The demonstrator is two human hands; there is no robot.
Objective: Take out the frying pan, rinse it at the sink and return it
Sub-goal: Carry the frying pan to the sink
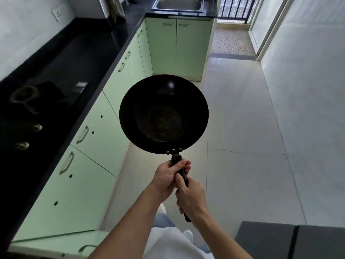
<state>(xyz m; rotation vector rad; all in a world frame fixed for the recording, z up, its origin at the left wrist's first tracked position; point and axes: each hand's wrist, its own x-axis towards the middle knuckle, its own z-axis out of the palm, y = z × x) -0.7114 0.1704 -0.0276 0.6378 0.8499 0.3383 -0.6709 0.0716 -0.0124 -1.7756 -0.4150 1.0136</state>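
Observation:
A black frying pan (164,114) hangs level in the air over the tiled floor, its bowl facing up and its long black handle pointing back at me. My left hand (168,176) is wrapped around the handle close to the pan. Just behind it, my right hand (191,198) grips the handle further back, so both hands hold the pan. The steel sink (178,4) is set in the black counter at the far end of the kitchen, well beyond the pan.
A black counter (61,58) with a gas hob (28,101) runs along the left over light-green cabinet doors (97,131). A cabinet door (56,247) at the bottom left stands open. A grey block (291,242) sits at the bottom right. The white wall runs along the right.

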